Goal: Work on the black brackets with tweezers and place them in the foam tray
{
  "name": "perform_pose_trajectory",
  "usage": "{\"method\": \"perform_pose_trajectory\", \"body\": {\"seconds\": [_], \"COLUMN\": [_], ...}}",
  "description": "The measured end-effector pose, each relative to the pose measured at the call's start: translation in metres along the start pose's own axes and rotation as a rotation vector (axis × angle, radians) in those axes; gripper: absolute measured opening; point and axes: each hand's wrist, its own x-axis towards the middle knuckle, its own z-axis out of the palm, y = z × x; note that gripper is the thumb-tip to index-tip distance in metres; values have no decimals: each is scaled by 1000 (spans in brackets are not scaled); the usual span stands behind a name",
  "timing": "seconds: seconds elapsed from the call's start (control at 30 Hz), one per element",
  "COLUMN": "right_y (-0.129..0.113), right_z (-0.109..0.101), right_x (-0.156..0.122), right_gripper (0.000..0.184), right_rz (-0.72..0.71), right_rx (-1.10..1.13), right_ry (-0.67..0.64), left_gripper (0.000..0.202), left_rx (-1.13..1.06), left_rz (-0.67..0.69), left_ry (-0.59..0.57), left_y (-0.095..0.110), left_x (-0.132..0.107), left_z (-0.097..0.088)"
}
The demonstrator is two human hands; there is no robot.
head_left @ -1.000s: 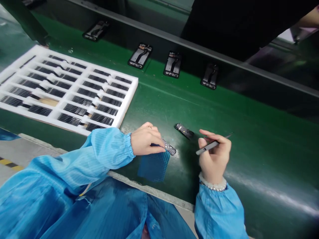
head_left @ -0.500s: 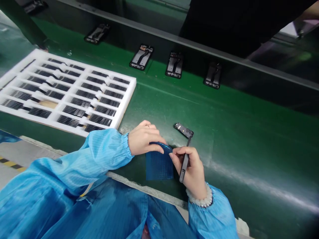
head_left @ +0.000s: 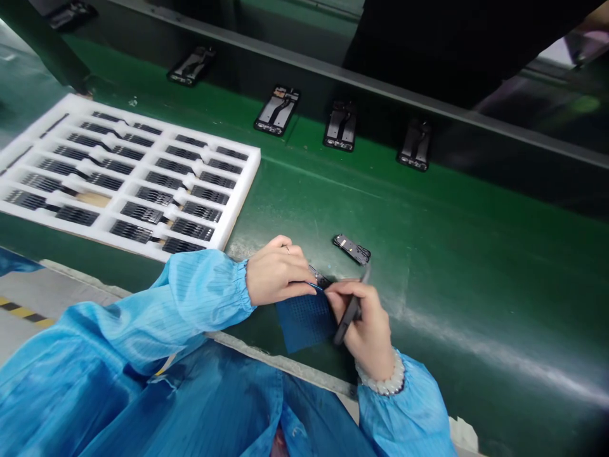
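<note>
My left hand (head_left: pixel 276 274) is closed, its fingertips pinching the top edge of a blue dotted sheet (head_left: pixel 304 320) that lies on the green belt (head_left: pixel 428 254). A small dark part (head_left: pixel 320 278) peeks out between my two hands. My right hand (head_left: pixel 361 320) is closed around a dark pen-like tool (head_left: pixel 349 311) and touches the sheet's right edge. A second small black part (head_left: pixel 352 248) lies on the belt just beyond my hands.
A white foam tray (head_left: pixel 238 190) with several rows of black strip parts sits at the left. Several black phone frames (head_left: pixel 277 110) lie along the belt's far rail. A person in dark clothing (head_left: pixel 451 44) stands across the belt.
My right hand came in from the right with the tool and now meets my left hand at the sheet. The sheet's top edge has been lifted slightly; the phone frames drifted right.
</note>
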Motion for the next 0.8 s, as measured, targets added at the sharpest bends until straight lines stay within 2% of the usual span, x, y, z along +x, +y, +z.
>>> {"method": "perform_pose_trajectory", "body": {"seconds": [0.13,0.27,0.37,0.47,0.57,0.8], "right_y": [5,3,-1,-4,-4,-5], "right_z": [-9,-10,-8,-7,-6,0], "right_x": [-4,-2,1,3,3,0], "right_gripper": [30,26,20,18,15,14], "right_rz": [181,311,368,344,287,322], "right_rx": [278,479,478,401,346,312], "right_ry": [189,137,31,-29,-28,-5], "left_gripper": [24,25,23,22,21,23], "left_rx": [22,42,52,64,70,97], "left_rz": [-9,-1,22,39,42,37], "left_ry": [-44,-73,-71,-82,-80,-113], "left_y": [-3,-6,-6,-6,-6,-5], "left_x": [0,-1,-1,-1,-1,-1], "left_z": [1,1,1,0,0,0]}}
